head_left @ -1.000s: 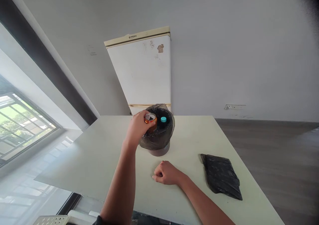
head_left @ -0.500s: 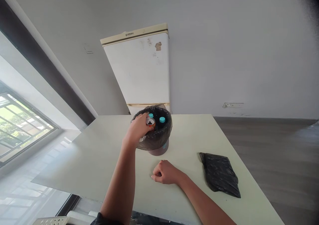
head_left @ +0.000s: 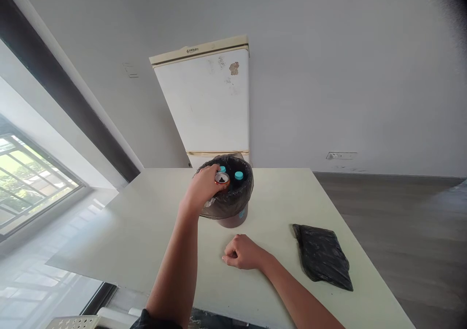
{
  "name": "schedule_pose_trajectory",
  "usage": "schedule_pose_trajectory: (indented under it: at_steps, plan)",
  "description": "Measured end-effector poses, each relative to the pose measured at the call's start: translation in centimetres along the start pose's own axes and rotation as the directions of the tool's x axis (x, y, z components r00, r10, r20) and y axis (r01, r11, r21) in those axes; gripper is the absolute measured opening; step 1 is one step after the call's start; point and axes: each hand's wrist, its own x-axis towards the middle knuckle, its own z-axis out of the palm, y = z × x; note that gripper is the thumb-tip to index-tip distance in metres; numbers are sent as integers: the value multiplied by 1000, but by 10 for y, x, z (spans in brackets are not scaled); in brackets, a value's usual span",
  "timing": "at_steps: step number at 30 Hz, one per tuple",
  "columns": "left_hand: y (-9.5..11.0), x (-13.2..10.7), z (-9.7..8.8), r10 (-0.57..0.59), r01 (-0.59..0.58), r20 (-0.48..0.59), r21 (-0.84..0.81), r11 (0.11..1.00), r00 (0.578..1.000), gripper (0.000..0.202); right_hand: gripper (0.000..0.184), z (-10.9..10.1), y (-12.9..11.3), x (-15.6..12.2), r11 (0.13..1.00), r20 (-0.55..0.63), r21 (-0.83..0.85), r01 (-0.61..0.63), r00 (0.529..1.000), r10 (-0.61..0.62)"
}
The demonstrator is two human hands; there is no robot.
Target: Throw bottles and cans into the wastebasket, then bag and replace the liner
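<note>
My left hand [head_left: 203,187] grips an opened drink can [head_left: 222,178] with a reddish-orange side, at the near left of a bin's mouth. The bin [head_left: 233,220] stands upright on the table and is lined with a black plastic bag [head_left: 233,206] folded over its rim. Two turquoise bottle caps [head_left: 239,175] show inside the liner; the bottles below them are hidden. My right hand [head_left: 243,252] rests curled on the table in front of the bin, and nothing shows in its fingers.
A folded black plastic bag [head_left: 324,256] lies on the right of the pale table [head_left: 153,217]. Behind the table stands a white fridge [head_left: 207,105]. A barred window [head_left: 29,178] is at the left, and a wall socket [head_left: 341,155] at the right.
The can in my left hand sits very slightly further right and its top faces me a little more. My right hand stays in place.
</note>
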Motion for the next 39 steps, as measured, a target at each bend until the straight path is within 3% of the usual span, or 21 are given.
schedule_pose_trajectory:
  at_steps: [9, 14, 16, 19, 22, 26, 29, 32, 36, 39]
  plan:
    - [-3, 2, 7, 118, -119, -21, -57, 991, 993, 26, 47, -1, -3, 1, 1000, 17, -19, -17, 1000, 17]
    - [-6, -8, 7, 102, -135, -186, -176, 975, 977, 34, 44, 1, 0, 0, 999, 13, -46, -17, 1000, 17]
    - [-14, -17, 10, 57, -142, -314, -256, 956, 948, 27, 44, 3, 4, 0, 999, 3, -33, -14, 1000, 14]
    - [-35, -31, 17, -107, -94, -513, -351, 932, 852, 20, 38, 6, 8, 1, 1000, 8, -23, -11, 1000, 11]
    - [-66, -43, 24, -252, 11, -596, -378, 926, 762, 22, 39, 8, 11, 2, 999, 11, -37, -18, 1000, 18]
    - [-111, -49, 39, -391, 150, -501, -454, 878, 772, 30, 49, 9, 14, 2, 1000, -4, -11, -22, 1000, 22]
    - [-141, -49, 61, -538, 262, -265, -654, 710, 800, 47, 51, 11, 17, 3, 1000, -18, 6, -8, 1000, 8]
    - [-163, -50, 91, -582, 333, -39, -788, 517, 812, 64, 50, 14, 22, 4, 1000, -28, 2, 21, 999, -21]
    - [-178, -54, 122, -599, 341, 0, -823, 455, 801, 65, 51, 14, 26, 5, 998, -27, 46, 42, 999, -41]
    - [-178, -56, 128, -572, 346, 64, -848, 401, 818, 70, 52, 13, 26, 4, 996, -34, 76, 46, 998, -44]
